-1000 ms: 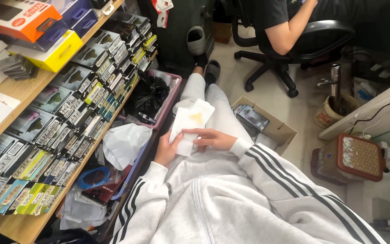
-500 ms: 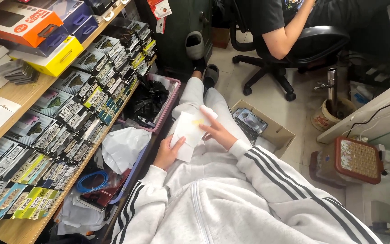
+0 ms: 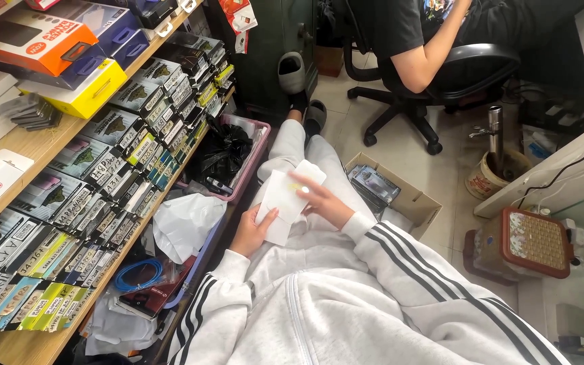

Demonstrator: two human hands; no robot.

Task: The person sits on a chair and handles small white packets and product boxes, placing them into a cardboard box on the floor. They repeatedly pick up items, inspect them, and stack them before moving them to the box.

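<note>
White packet (image 3: 284, 201): flat, pale, a small yellow mark near its upper end; lies over the lap, tilted, upper corner toward the feet. Held at both ends.

Left hand (image 3: 253, 232): grip closed on the packet's lower edge, thumb on top, fingers underneath and hidden.

Right hand (image 3: 320, 201): fingers spread flat across the packet's upper right part, fingertips (image 3: 301, 190) touching its face; not curled around it, resting rather than clamping.

Sleeves (image 3: 400, 260): light grey with dark stripes, both arms. Grey trousers (image 3: 290, 145) run from the lap toward the feet, in dark socks and grey slippers (image 3: 315, 113).

Cardboard box (image 3: 400, 196): open, on the floor just right of the legs, holding dark flat packs.

Pink basket (image 3: 251, 159): left of the legs, containing a black bag (image 3: 223, 150). White plastic bag (image 3: 184, 223) just below it, near the left hand.

Shelf (image 3: 35, 145): wooden, along the left, rows of small boxed goods upright; orange box (image 3: 32, 42) and yellow box (image 3: 89, 91) on top. Blue cable coil (image 3: 138, 276) in a tray below.

Another person (image 3: 427, 34): seated on a black swivel chair (image 3: 441, 88) at top, well apart.

Small stool (image 3: 525, 242): patterned top, red rim, at the right.
</note>
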